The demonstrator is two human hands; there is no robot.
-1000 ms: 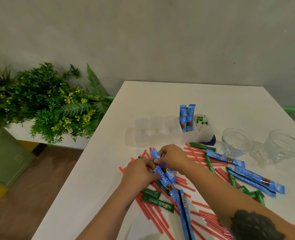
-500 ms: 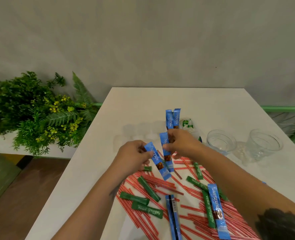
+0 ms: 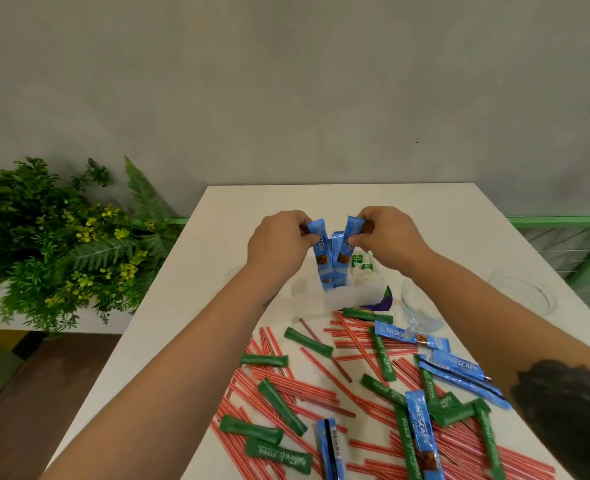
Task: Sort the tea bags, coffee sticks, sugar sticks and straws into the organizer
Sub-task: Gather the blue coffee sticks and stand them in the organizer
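Hands over the organizer (image 3: 352,296), a clear box at mid-table. Left hand (image 3: 279,242) pinches one blue coffee stick (image 3: 321,258) by its top; right hand (image 3: 385,237) pinches another (image 3: 347,245), both lowered into the compartment beside the tea bags (image 3: 361,261). Risk: the light organizer may tip, or a stick catch the rim and fall among the loose straws (image 3: 286,389) and green sugar sticks (image 3: 281,405).

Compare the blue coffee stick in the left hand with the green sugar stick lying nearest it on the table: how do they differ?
The blue coffee stick is pinched near its top by the left hand and stands nearly upright over the organizer; the green sugar stick lies flat and loose on the table. The coffee stick has white lettering and a brown picture; the sugar stick looks plain green. Both are narrow sealed sachets.
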